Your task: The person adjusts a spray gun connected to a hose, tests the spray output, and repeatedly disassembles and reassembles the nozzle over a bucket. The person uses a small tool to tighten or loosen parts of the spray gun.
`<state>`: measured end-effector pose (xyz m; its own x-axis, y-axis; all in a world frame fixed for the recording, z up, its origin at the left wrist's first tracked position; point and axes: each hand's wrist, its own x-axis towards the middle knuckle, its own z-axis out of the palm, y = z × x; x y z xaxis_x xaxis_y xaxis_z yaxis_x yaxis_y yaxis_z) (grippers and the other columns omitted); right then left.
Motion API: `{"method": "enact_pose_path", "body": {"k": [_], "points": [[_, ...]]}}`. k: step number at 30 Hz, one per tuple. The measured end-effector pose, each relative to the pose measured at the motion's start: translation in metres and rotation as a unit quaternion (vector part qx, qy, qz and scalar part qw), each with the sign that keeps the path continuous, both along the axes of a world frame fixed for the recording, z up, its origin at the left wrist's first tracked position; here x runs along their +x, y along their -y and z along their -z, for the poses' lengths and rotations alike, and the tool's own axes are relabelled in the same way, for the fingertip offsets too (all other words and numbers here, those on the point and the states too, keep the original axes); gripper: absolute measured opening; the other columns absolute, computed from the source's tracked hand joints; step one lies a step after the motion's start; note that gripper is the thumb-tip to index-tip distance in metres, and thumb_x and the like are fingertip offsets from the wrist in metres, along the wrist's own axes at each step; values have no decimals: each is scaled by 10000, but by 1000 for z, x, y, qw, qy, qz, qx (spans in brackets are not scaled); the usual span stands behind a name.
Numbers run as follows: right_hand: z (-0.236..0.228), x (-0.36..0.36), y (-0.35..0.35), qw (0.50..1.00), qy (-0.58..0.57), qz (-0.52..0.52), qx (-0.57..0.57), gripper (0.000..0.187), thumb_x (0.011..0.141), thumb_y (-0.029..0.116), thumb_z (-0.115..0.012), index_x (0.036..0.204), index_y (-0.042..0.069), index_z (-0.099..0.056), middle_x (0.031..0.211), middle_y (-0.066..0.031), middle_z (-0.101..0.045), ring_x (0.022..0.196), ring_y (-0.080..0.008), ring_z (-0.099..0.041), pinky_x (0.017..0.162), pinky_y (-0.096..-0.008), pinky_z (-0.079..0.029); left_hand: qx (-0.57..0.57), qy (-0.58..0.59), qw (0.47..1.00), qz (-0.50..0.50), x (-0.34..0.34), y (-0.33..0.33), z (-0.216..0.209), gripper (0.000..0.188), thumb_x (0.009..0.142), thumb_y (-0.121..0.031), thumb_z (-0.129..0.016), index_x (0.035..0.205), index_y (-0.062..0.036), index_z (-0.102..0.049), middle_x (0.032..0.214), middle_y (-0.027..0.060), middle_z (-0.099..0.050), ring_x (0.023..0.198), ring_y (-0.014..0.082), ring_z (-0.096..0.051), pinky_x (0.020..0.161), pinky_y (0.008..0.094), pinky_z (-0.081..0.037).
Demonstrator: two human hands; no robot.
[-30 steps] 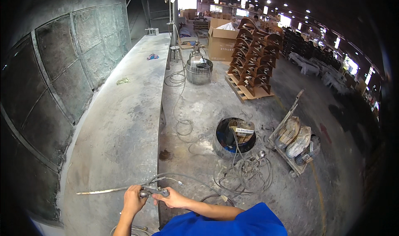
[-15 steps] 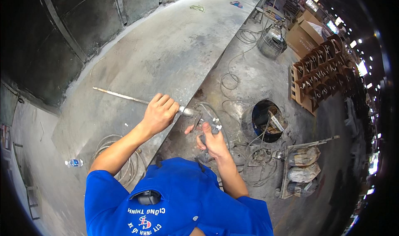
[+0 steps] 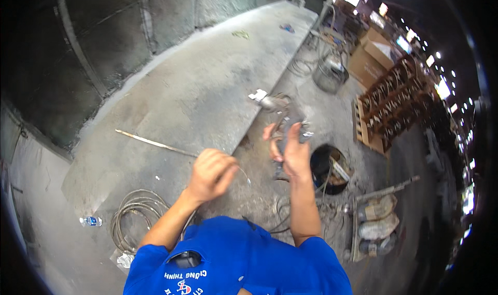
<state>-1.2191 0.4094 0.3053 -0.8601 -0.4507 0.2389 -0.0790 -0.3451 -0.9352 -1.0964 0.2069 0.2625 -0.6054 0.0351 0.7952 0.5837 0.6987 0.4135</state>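
My left hand is closed around a long thin rod, whose pale, worn end points to the far left over the grey work surface. In my right hand is a gun-shaped tool that looks like a spray gun. Motion blurs it, and its metal front end points up and left over the surface's edge. The fingers wrap its handle, with the thumb along the back. Rod and gun are apart. A thin strand with a pale tip shows just right of my left hand; I cannot tell what it belongs to.
A coiled hose lies at left, near a plastic bottle. On the right are a dark bucket, a rack of filled sacks, a pallet of brown curved parts and a cardboard box. Dark panels stand behind.
The rod and the gun, close together in line before, have come apart. My right hand has swung the gun up and right, while my left hand has moved slightly down and right with the rod.
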Motion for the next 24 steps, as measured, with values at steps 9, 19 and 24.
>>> {"method": "enact_pose_path", "body": {"k": [9,19,24], "points": [[-185,-12,36,959,-262,95,-41,551,1103,586,-492,1219,61,-613,994,-65,-686,626,-77,-528,488,-239,-395,-321,-419,848,-51,-80,-48,-275,233,826,-247,-700,993,-104,-777,1076,42,-720,1204,263,-642,1176,506,-412],[-222,-43,40,933,-306,168,-82,470,1130,477,-518,1411,101,-544,1213,-57,-651,872,-117,-639,583,-260,-484,-274,-466,834,-114,-71,-48,-342,156,812,-231,-738,895,-99,-742,933,45,-714,1008,235,-686,1089,417,-482],[-210,-51,49,948,-279,136,-64,478,1143,437,-519,1501,121,-504,1313,-55,-633,971,-136,-687,620,-268,-521,-299,-368,877,-78,-71,-27,-333,263,893,-348,-795,932,-93,-744,987,66,-733,1026,281,-691,1104,464,-470]]}}
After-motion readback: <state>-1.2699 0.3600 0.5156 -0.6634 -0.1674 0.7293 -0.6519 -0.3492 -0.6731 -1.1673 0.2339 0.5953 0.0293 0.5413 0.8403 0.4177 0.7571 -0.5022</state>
